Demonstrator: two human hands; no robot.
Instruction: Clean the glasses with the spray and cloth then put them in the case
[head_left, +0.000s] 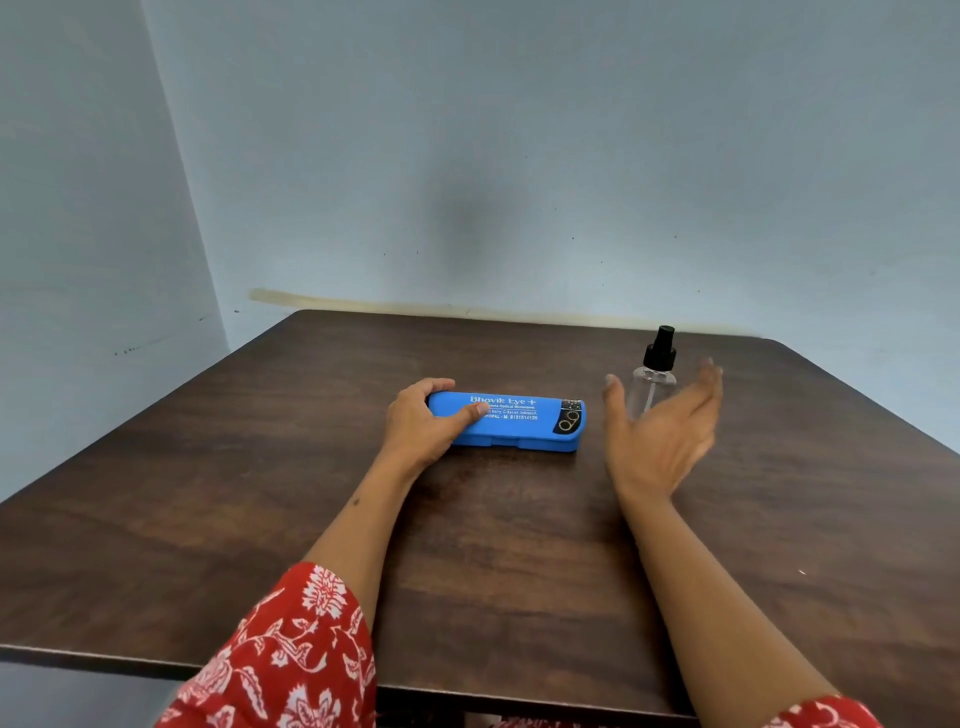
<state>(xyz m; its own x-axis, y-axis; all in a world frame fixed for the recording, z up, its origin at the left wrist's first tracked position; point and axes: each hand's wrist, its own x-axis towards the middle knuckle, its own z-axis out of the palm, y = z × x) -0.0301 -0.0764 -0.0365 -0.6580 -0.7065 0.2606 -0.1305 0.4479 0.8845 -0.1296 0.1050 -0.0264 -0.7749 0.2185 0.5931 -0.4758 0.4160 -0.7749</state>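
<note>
Closed blue plastic glasses case (511, 420) mid-table, contents hidden, left end gripped by left hand (423, 423). Clear spray bottle with black pump (655, 375) upright behind open, palm-up, blurred right hand (662, 434).
</note>
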